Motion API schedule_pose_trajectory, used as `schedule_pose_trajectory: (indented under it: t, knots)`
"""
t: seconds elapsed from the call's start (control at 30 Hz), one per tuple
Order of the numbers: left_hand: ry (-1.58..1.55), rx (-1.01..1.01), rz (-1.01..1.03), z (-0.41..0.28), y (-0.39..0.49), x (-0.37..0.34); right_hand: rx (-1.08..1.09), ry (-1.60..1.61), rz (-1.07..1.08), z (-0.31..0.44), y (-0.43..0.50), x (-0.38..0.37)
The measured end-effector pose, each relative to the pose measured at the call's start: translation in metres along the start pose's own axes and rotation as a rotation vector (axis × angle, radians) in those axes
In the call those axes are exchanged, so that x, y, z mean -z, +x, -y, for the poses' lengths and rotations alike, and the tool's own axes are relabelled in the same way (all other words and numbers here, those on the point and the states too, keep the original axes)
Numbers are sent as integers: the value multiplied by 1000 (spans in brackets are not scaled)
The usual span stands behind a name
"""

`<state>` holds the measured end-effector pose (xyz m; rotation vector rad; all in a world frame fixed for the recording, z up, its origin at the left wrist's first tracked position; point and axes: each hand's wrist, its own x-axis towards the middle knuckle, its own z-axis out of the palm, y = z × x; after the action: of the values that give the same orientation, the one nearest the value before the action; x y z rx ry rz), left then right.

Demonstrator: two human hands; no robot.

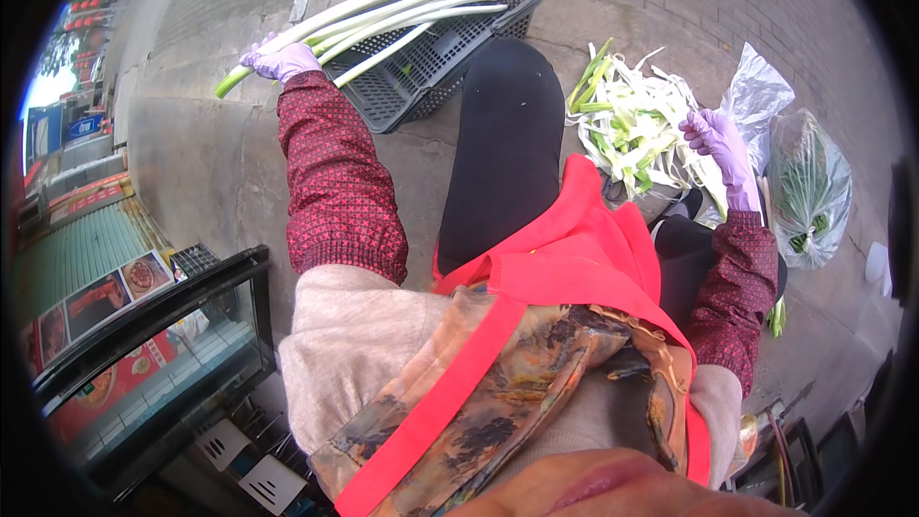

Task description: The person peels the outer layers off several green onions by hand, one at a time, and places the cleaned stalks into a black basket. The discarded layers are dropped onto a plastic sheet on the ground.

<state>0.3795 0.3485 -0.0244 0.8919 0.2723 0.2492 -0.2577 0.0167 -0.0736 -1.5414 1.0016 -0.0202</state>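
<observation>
My left hand (281, 61), in a thin purple glove, is closed around long peeled scallions (388, 3), probably large Welsh onions. Their white stalks reach over a dark grey perforated plastic crate (438, 79); a green end sticks out past my hand. How many my fingers hold is hard to tell. My right hand (714, 140), gloved alike, is raised with curled fingers at the right edge of a heap of white and green scallion peelings (632, 122) on the ground. Nothing is plainly visible in it.
Right of the heap are a crumpled clear plastic bag (757, 93) and a tied clear bag of greens (811, 190). My bent knee (513, 100) rises between crate and peelings. A black-framed glass case (165, 345) stands at lower left. A white container (876, 262) is at far right.
</observation>
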Motion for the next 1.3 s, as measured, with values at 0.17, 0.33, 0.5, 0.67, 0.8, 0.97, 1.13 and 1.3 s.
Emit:
schedule_pose_trajectory:
  t: [0.17, 0.33, 0.5, 0.67, 0.8, 0.97, 1.13, 1.3]
  knots:
    - [180, 139, 28, 55, 12, 27, -147, 1, 93, -26, 1, -32]
    - [464, 161, -93, 29, 3, 20, -186, -61, 125, -47, 12, -32]
    - [295, 54, 448, 12, -62, -56, -192, -81, 20, -75, 24, -52]
    - [257, 241, 1172, 54, -250, -137, -97, -278, 130, -90, 4, -103]
    - [329, 341, 1459, 102, -404, -108, -276, -302, 49, -101, 10, -115]
    - [467, 919, 1446, 133, -438, -100, -343, 53, -330, -191, 41, -51]
    - [581, 1057, 1495, 126, -459, -100, -270, 549, -908, -302, 60, -3]
    - [672, 1086, 1523, 107, -472, -97, -506, -432, -1028, -345, 65, 53]
